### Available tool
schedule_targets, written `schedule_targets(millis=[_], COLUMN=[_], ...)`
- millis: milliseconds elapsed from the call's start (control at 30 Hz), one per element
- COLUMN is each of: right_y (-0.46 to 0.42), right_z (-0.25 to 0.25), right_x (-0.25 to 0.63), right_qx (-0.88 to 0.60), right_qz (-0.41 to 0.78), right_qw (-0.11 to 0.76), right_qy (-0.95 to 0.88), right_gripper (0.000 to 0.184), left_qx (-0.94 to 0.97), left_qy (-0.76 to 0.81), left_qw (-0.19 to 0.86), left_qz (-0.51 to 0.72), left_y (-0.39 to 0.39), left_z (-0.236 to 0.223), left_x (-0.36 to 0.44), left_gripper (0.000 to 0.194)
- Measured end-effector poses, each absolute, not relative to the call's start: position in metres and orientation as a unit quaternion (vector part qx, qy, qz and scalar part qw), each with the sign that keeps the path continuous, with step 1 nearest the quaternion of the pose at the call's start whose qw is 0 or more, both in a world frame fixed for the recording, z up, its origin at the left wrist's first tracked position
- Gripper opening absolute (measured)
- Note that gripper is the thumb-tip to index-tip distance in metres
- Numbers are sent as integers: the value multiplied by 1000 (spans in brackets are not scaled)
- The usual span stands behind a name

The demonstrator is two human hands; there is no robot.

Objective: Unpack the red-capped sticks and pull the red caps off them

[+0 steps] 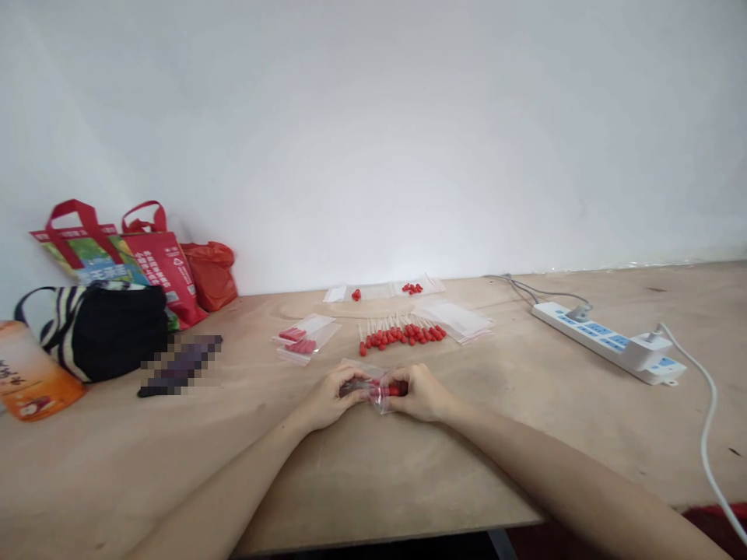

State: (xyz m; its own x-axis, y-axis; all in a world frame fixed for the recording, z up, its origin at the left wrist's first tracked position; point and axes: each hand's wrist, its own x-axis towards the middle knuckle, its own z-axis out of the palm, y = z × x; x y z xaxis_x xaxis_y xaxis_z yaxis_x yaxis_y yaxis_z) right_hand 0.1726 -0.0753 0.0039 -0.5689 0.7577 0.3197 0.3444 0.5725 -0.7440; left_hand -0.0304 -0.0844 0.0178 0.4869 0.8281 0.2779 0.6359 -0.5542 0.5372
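My left hand (pixel 337 398) is closed on the left side of a small clear plastic bag (pixel 383 403), just above the table near its front edge. From the other side my right hand (pixel 425 393) pinches the same bag. Red pieces (pixel 398 387) show between the fingers of both hands; the fingers partly hide them, and how many lie inside the bag I cannot tell. Just beyond the hands is a row of red-tipped sticks (pixel 402 336), tips toward me. To its left lie clear bags with red pieces inside (pixel 300 342). A stack of flat clear bags (pixel 461 320) sits at its right.
Farther back, more clear bags (pixel 379 291) lie with red-tipped sticks. A white power strip (pixel 607 342) with plugs and a cable (pixel 709 420) occupies the right. At left stand shopping bags (pixel 157 268), a black striped bag (pixel 110 330), an orange packet (pixel 38 377) and a blurred dark object (pixel 184 365).
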Motion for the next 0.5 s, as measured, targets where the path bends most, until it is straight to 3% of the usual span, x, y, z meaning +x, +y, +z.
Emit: schedule_targets(millis=[267,500], right_y=[-68,-57], right_z=[20,16], right_x=[203,207], right_qx=[-344,-315], right_qz=[257,310], right_qw=[287,340], right_qy=[-856,-830], right_gripper=[17,17], left_qx=[845,847], left_qy=[448,456], left_qw=[177,160], left_qz=[232,219], left_y=[-87,-90], left_z=[18,22], left_x=[-32,-28], left_gripper=[22,23])
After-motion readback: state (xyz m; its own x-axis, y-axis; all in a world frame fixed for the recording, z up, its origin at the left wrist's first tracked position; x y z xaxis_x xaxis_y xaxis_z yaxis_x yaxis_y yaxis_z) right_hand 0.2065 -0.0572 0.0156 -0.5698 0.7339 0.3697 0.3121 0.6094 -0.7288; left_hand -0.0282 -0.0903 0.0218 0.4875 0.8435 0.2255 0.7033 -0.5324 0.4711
